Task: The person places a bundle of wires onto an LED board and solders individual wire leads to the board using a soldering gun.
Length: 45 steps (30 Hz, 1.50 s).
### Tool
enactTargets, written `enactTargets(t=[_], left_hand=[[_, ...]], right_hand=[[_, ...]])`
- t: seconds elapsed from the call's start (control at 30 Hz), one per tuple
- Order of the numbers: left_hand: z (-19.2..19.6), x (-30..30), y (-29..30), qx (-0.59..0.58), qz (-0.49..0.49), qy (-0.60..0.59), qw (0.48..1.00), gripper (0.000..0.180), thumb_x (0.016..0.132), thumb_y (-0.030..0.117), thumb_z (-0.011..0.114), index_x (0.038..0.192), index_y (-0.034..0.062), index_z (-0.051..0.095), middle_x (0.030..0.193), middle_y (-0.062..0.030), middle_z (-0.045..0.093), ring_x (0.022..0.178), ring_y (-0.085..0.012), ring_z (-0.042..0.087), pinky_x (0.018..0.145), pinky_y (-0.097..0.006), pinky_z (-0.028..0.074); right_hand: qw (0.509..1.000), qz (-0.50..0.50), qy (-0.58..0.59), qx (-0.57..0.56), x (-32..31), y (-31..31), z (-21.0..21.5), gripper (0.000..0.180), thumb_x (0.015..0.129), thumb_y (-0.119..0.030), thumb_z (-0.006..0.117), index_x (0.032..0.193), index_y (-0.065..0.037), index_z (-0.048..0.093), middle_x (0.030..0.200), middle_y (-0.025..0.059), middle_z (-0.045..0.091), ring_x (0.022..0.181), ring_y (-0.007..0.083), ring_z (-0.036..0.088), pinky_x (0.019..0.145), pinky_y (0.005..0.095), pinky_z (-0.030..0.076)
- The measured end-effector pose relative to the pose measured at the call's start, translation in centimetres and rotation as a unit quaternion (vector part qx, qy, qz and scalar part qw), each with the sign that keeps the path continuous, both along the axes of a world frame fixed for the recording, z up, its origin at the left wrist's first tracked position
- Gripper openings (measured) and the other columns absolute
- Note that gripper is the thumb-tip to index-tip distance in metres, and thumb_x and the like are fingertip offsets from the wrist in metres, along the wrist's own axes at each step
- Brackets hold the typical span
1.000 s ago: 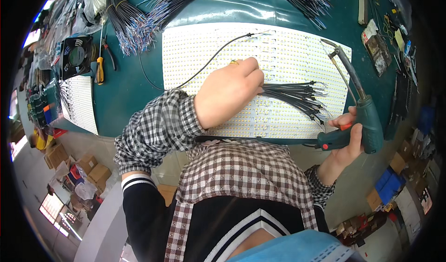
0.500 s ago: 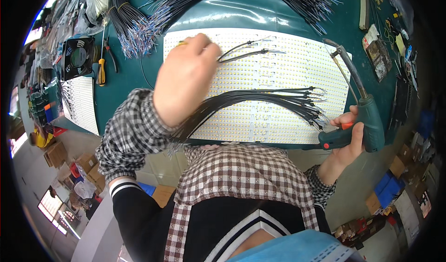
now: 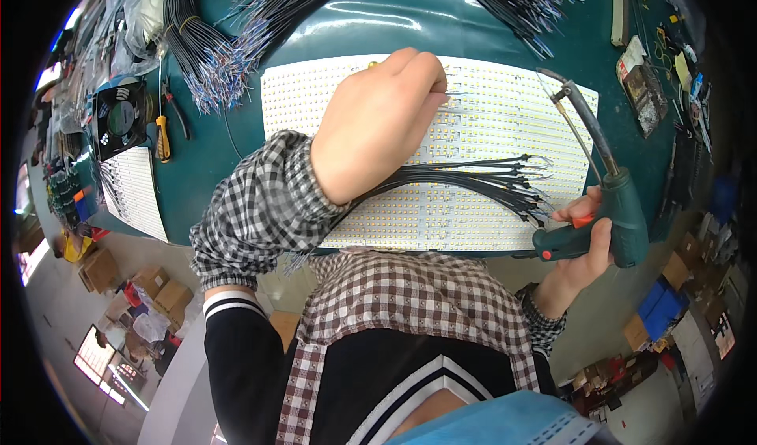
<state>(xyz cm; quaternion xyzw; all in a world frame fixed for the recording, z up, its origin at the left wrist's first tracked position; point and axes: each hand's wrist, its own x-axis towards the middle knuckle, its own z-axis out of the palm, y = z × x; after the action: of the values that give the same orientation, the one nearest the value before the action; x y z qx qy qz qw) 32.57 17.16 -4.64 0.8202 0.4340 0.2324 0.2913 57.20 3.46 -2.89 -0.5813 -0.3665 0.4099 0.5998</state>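
My right hand (image 3: 585, 244) grips a green soldering gun (image 3: 628, 216), with a finger at its red trigger. The gun's metal barrel and bent tip point up and away, over the right end of a white LED panel (image 3: 489, 220). My left hand (image 3: 382, 122) is over the middle of this panel, fingers pinched at a black cable; a bit of thin wire (image 3: 451, 93) shows past the fingertips. The palm hides most of the cable. Something small and yellow (image 3: 373, 65) shows by the knuckles. Below the hand, a bunch of black cables (image 3: 449, 175) lies across the panel, stripped ends to the right.
Thick bundles of black cables (image 3: 307, 3) lie at the back of the green table (image 3: 378, 31). To the left are a black fan (image 3: 122, 118), a yellow-handled screwdriver (image 3: 162, 139), pliers (image 3: 175, 106) and a smaller LED panel (image 3: 136, 193). A stained block (image 3: 643, 86) sits far right.
My left hand has moved right across the panel and now covers the two cable ends that showed before. My right hand still holds the soldering gun, nearly in place.
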Motion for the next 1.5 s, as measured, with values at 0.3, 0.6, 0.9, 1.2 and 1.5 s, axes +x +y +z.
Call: enactTargets(t=[0.3,0.6,0.9,1.2,1.5], left_hand=[[-1.0,0.2,-0.2,-0.049,0.051,-0.020,0.997,0.008,0.075,0.008,0.061,0.081,0.0036,0.057,0.078,-0.0081,0.053,0.060,-0.0181,0.055,0.055,-0.028,0.045],[-2.2,0.4,0.2,-0.053,0.068,-0.045,0.995,0.009,0.073,0.009,0.065,0.080,0.0054,0.060,0.081,-0.0042,0.049,0.057,-0.0133,0.047,0.053,-0.025,0.042],[-2.6,0.5,0.5,-0.070,0.076,-0.099,0.990,0.009,0.072,0.008,0.065,0.078,0.0044,0.060,0.079,-0.0035,0.049,0.057,-0.0122,0.044,0.053,-0.023,0.040],[-2.5,0.6,0.4,-0.051,0.076,-0.065,0.994,0.010,0.071,0.010,0.065,0.077,0.0043,0.059,0.079,-0.0060,0.051,0.056,-0.0175,0.050,0.053,-0.028,0.043],[-2.5,0.7,0.5,-0.049,0.080,-0.052,0.994,0.010,0.071,0.010,0.065,0.076,0.0041,0.059,0.078,-0.0061,0.051,0.056,-0.0179,0.050,0.053,-0.028,0.043]], right_hand=[[1.000,0.014,0.019,-0.021,-0.9,0.1,-0.1,0.042,0.084,-0.023,0.054,0.107,0.012,0.049,0.077,0.0138,0.057,0.065,0.0214,0.056,0.059,0.0335,0.053],[0.998,0.001,-0.013,-0.065,-1.4,-0.7,0.2,0.045,0.083,-0.024,0.055,0.110,0.012,0.049,0.088,0.0195,0.061,0.076,0.0282,0.062,0.061,0.0343,0.056],[0.994,0.019,-0.051,-0.096,-2.5,-0.6,0.3,0.043,0.086,-0.021,0.050,0.114,0.011,0.046,0.089,0.0195,0.059,0.073,0.0283,0.063,0.061,0.0333,0.056],[0.993,0.013,-0.054,-0.106,-2.8,-0.6,0.3,0.041,0.084,-0.020,0.052,0.111,0.011,0.049,0.089,0.0188,0.059,0.071,0.0276,0.062,0.060,0.0330,0.055],[0.995,0.040,-0.013,-0.095,-3.0,-0.7,0.3,0.037,0.080,-0.010,0.060,0.109,0.011,0.051,0.090,0.0169,0.062,0.074,0.0237,0.062,0.068,0.0342,0.054]])
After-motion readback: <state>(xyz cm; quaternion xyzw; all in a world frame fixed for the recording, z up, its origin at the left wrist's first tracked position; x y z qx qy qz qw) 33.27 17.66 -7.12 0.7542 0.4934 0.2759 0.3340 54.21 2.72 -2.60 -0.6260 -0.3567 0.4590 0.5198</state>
